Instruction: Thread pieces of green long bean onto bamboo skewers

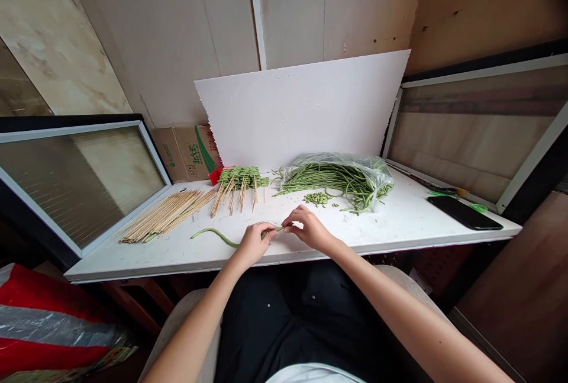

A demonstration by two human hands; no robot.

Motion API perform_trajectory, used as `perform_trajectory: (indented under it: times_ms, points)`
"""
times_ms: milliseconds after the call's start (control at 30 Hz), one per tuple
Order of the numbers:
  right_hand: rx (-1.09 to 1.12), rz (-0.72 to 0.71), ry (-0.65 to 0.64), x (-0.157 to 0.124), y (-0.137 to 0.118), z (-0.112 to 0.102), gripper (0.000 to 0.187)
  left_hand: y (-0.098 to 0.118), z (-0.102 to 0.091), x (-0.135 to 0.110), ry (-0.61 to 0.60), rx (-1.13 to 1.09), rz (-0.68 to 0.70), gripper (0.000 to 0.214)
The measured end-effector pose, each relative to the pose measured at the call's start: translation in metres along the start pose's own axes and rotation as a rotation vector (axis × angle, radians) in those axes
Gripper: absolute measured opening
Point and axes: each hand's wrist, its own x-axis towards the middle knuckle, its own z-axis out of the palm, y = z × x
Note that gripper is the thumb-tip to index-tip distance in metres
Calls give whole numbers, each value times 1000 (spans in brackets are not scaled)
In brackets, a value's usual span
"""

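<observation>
A long green bean (216, 231) runs between my two hands near the table's front edge, its free part curving off to the left on the white top. My left hand (256, 238) is closed around it. With thumb and fingers, my right hand (306, 227) pinches the bean's other end. Beyond my hands lies a small heap of cut bean pieces (316, 198). Behind that, a clear plastic bag (381, 173) holds many long beans (323, 179). Left of it are skewered bean bundles (242, 177), their sticks pointing towards me.
Bare bamboo skewers (166, 215) lie in a pile on the left of the white table (359, 235). A black phone (464, 212) rests at the right. A white board (302, 113) and a cardboard box (186, 152) stand at the back. Framed panels lean at both sides.
</observation>
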Motion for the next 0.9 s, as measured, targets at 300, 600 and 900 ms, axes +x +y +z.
perform_trajectory:
  times_ms: [300, 600, 900]
  points:
    - [59, 38, 41, -4, -10, 8, 18, 15, 11, -4, 43, 40, 128, 22]
    - [508, 191, 50, -5, -7, 25, 27, 13, 10, -2, 41, -221, 155, 36]
    - [249, 304, 217, -2, 35, -17, 39, 3, 10, 3, 103, -276, 17, 48]
